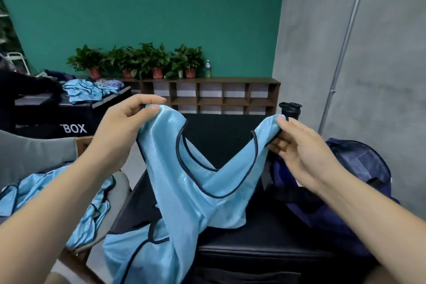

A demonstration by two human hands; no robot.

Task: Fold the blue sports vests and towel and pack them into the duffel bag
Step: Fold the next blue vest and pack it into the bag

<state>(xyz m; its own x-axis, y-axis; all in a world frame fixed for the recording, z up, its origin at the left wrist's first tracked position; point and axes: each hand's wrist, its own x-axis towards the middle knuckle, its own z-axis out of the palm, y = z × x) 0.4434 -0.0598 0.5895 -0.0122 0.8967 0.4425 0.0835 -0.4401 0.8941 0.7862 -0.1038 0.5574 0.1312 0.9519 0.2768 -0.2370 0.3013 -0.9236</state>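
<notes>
Item: vest [189,191], twisted below | left hand [117,136], right hand [306,157]: apart, each pinching a strap | risk, I judge: slick cloth slips, fold skews.

glossy cloth vest [184,191], matt duffel bag [359,168]

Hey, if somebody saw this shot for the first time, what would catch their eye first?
A light blue vest hangs in the middle, its shoulder straps pinched by the left hand and the right hand. A navy duffel bag sits at the right, more blue vests lie heaped at lower left, and potted plants line the far shelf.
</notes>
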